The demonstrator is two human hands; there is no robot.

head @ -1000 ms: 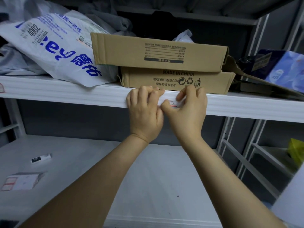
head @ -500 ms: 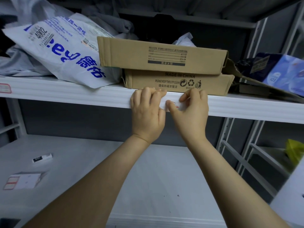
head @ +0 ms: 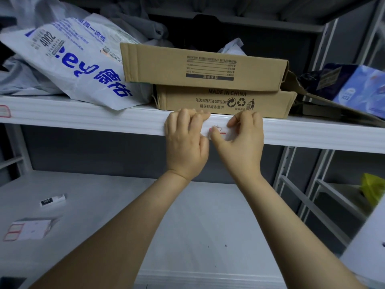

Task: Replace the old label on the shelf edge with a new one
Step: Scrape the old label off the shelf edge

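Pinches label [head: 221,132] in right hand [head: 242,143] grip, long axis along shelf edge [head: 104,120]; left hand [head: 185,140] curled just beside, hold unclear.

Upper box [head: 204,65] sits on lower box [head: 225,103] on shelf [head: 83,119]; bag [head: 79,65] left. Label [head: 224,131] on shelf edge, below boxes.

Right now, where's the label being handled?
Head view, centre: the label sits on the shelf edge, between left hand and right hand, below the lower cardboard box.

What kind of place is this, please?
Probably a parcel storeroom: metal shelving holding a printed courier bag and stacked cardboard boxes, with a small label on its front edge.
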